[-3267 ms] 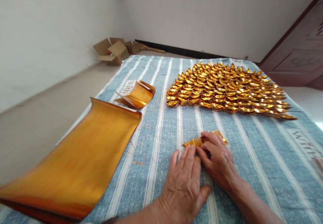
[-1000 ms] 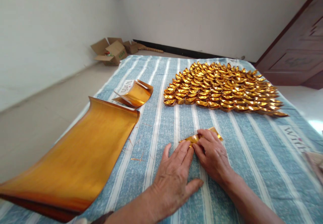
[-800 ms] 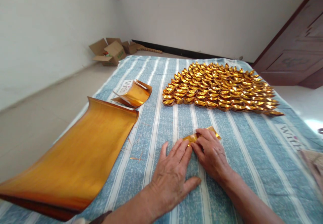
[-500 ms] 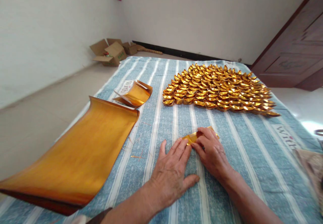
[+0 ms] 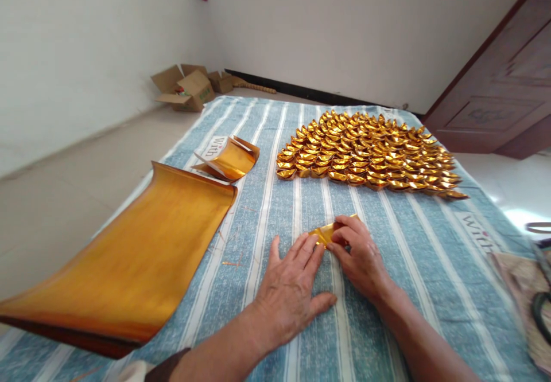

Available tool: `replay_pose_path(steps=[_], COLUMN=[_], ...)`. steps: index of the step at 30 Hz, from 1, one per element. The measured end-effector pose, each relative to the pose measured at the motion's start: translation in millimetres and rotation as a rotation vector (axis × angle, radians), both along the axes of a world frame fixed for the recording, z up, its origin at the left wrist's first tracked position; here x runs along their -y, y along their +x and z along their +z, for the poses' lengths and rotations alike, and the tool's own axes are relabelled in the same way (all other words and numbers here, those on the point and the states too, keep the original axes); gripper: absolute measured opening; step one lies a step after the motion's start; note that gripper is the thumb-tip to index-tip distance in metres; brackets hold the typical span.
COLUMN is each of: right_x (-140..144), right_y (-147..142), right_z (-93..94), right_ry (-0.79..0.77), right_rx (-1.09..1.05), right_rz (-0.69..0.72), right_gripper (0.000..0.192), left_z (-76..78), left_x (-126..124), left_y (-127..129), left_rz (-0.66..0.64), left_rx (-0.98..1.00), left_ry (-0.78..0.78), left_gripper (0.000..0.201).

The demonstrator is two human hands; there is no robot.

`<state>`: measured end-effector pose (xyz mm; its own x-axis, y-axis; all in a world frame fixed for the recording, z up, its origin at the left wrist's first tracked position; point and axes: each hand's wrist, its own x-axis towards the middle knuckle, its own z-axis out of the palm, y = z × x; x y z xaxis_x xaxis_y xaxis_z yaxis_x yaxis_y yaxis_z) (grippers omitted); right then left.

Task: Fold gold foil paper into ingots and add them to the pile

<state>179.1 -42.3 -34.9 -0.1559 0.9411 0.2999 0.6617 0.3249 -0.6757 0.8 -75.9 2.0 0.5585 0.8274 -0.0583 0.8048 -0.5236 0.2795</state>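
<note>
A small piece of gold foil paper lies on the striped cloth, its right end raised a little. My left hand rests flat, its fingertips on the paper's left end and its thumb spread away. With bent fingers, my right hand pinches the same paper from the right and covers part of it. Beyond both hands stand many folded gold paper ingots in close rows. To the left lies a large curling stack of gold foil sheets, with a smaller curled stack of gold paper behind it.
Blue-and-white striped cloth covers the work surface. At the right edge, a black-handled tool, partly cut off, lies on a brownish piece. Open cardboard boxes stand on the floor by the wall; a reddish-brown door is at right.
The view has shifted slightly, bringing more of the black-handled tool into sight at right. My hands keep nearly the same hold on the gold paper.
</note>
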Motion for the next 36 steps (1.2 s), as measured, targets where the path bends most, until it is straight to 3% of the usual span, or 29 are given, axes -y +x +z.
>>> replay_pose_path(steps=[20, 36], right_x=[-2.0, -5.8], right_y=[0.4, 0.5], right_z=[-1.4, 0.1], right_ry=[-0.030, -0.074], right_rx=[-0.030, -0.066], right_rz=[0.017, 0.040], right_gripper=[0.011, 0.013], left_z=[-1.7, -9.8], left_x=[-1.4, -0.6], left_y=[-3.6, -8.9], left_rz=[0.018, 0.059], left_rx=[-0.008, -0.045], left_ry=[-0.086, -0.041], left_gripper=[0.074, 0.077])
